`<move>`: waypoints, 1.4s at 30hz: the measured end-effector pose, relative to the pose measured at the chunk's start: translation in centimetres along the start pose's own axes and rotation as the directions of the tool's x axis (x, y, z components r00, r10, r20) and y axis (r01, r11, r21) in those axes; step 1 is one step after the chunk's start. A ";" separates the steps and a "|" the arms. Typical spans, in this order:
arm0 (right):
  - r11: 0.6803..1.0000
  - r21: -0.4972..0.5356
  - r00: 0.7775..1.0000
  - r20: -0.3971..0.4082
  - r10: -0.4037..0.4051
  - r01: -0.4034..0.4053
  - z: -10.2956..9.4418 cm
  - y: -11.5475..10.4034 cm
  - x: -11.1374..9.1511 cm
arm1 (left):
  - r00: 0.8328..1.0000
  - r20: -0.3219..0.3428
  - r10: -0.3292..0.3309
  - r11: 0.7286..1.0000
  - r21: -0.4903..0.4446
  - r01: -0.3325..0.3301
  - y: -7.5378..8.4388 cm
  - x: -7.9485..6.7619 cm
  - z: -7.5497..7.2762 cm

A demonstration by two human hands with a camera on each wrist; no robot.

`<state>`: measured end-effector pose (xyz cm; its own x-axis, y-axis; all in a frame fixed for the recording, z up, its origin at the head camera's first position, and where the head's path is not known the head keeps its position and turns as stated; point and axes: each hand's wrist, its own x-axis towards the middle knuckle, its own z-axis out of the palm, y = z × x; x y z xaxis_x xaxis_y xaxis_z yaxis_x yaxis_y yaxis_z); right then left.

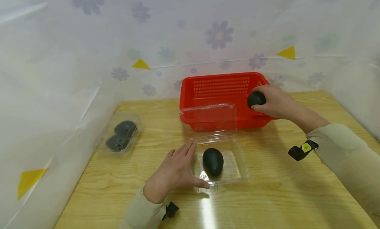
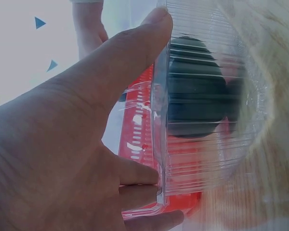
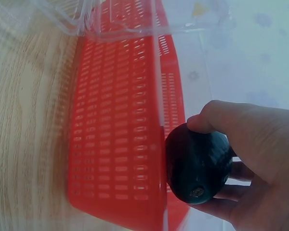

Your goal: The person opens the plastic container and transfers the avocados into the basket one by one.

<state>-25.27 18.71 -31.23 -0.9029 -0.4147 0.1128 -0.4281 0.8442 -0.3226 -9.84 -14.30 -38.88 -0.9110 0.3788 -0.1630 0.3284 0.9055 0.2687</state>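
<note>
My right hand (image 1: 277,102) grips a dark green avocado (image 1: 256,100) between thumb and fingers, over the right end of a red plastic basket (image 1: 221,85). In the right wrist view a stem scar shows on the avocado (image 3: 197,163), close to the basket's rim. An opened clear clamshell container (image 1: 237,156) stands in front of the basket, its lid (image 1: 207,118) raised against the basket's front. One avocado (image 1: 213,162) lies in its tray. My left hand (image 1: 175,169) rests on the tray's left side, fingers extended, with the thumb touching the near rim (image 2: 161,96).
A closed clear container (image 1: 102,148) holding two dark avocados (image 1: 124,128) sits at the left of the wooden table (image 1: 142,196). White flower-patterned sheeting (image 1: 178,34) with yellow triangles hangs behind and along the sides.
</note>
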 end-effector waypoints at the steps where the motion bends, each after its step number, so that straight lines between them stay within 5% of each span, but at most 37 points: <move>1: 1.000 -0.005 1.000 0.004 0.004 -0.004 0.2 0.1 0.3 | 1.000 0.000 -0.001 1.000 -0.003 0.001 0.0 0.0 0.0; 23: 0.994 -0.012 0.976 0.189 0.106 -0.106 3.4 2.0 3.1 | 0.999 0.034 -0.014 1.000 -0.006 0.014 0.3 0.1 0.1; 42: 1.000 0.018 0.952 0.305 -0.001 -0.005 3.3 3.0 3.8 | 0.999 0.036 -0.021 1.000 -0.007 0.021 0.3 0.1 0.2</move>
<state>-29.86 18.59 -34.88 -0.8478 -0.4994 -0.1785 -0.4231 0.8397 -0.3404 -9.77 -14.01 -38.99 -0.9081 0.3664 -0.2025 0.3072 0.9119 0.2722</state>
